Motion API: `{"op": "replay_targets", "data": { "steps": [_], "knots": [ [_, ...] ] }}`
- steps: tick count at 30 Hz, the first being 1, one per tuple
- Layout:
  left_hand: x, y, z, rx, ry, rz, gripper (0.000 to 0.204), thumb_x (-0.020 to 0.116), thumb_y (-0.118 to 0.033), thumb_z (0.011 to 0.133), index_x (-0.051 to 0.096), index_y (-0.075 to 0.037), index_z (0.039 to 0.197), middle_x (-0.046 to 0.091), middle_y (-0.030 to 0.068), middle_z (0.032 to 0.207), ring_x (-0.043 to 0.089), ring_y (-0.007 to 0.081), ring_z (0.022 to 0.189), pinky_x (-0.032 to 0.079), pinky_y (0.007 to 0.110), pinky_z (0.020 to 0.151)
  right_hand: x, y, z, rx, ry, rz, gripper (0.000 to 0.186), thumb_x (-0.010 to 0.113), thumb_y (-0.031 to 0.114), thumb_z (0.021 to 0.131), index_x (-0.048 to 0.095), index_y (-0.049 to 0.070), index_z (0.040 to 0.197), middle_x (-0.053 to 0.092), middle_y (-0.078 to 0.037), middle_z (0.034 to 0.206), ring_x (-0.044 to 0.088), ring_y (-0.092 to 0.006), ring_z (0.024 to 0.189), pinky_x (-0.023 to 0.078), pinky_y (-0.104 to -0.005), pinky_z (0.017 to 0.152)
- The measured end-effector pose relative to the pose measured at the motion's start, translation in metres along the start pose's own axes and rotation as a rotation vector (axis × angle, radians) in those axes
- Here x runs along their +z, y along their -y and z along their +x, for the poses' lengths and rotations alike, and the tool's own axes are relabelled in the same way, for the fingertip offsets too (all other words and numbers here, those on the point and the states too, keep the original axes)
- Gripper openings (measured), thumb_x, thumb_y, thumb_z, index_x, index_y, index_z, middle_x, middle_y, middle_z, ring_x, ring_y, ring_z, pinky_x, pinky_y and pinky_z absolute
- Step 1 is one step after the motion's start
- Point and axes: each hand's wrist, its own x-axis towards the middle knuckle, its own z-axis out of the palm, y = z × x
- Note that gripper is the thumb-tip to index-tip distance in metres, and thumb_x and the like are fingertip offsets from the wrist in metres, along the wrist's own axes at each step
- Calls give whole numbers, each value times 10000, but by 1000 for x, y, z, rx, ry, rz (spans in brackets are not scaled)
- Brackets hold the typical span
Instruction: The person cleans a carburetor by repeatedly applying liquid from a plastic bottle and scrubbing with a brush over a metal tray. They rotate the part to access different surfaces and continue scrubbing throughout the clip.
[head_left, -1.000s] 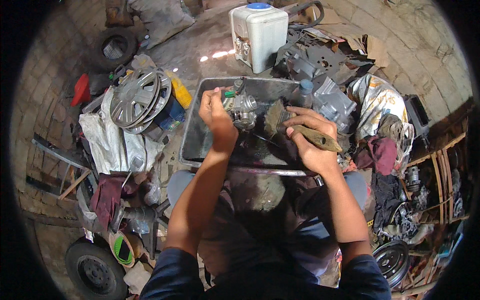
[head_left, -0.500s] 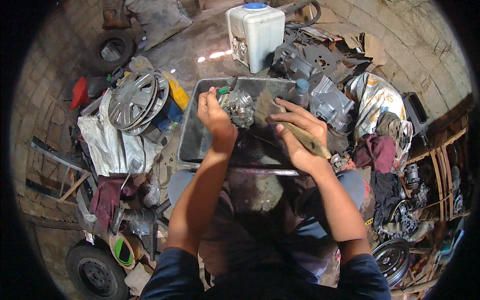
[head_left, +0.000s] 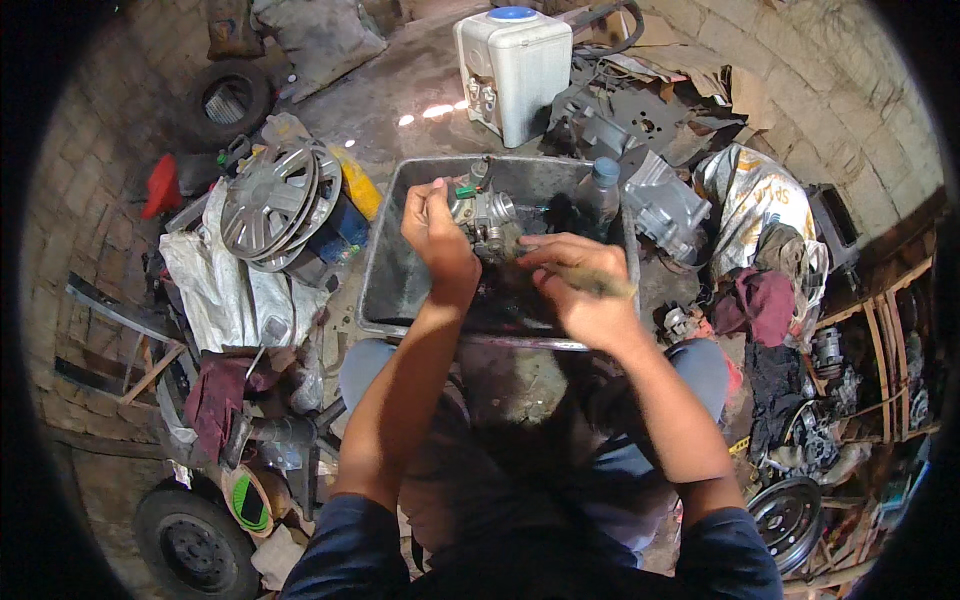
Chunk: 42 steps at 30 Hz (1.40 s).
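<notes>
Left hand (head_left: 437,232) has its grip closed on the grey metal engine part (head_left: 487,218), steadying it over the dark rectangular metal tray (head_left: 392,270). Right hand (head_left: 580,292) is clamped round a grimy brush (head_left: 598,284); its bristle end is hard to make out.

Grey metal part (head_left: 487,215) with a green cap — in a dark grey tray (head_left: 390,270).
</notes>
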Motion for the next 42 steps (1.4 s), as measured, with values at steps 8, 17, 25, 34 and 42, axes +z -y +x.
{"op": "replay_targets", "data": {
  "steps": [8,17,25,34,42],
  "knots": [
    [-2,3,-3,0,5,15,196,575,-151,1039,639,-30,898,662,45,865,595,119,777,512,296,750,-4,2,0,-21,-20,-32,159,661,5,814,762,-38,929,771,-200,1093,755,-307,1016,574,-355,905],
    [-12,-5,12,-396,61,-316,339,561,-337,1041,665,-15,1027,700,110,890,721,247,830,591,385,800,-29,1,9,-23,-144,87,166,653,15,893,755,-48,1008,755,-194,1146,734,-226,798,592,-342,725],
    [-15,-17,8,-576,361,-292,457,438,-421,1081,664,-29,1150,749,143,1003,750,278,904,605,406,875,-33,6,17,181,-341,355,269,631,130,1042,707,-68,1208,758,-139,1040,684,-155,636,585,-288,599],
    [-16,-26,11,-572,377,-304,517,397,-435,1066,684,-34,1220,750,145,1004,746,279,899,620,407,813,-31,-3,18,-93,-357,-67,209,660,121,984,781,-24,1074,758,-201,1166,727,-287,1091,548,-385,983],
    [-24,-16,26,-688,144,-413,567,373,-463,1048,678,-30,1249,748,168,1068,737,328,919,621,483,844,-28,1,11,-196,-183,-262,206,645,106,994,785,-9,1091,740,-202,1234,735,-301,1086,559,-411,970]
  ]
}}
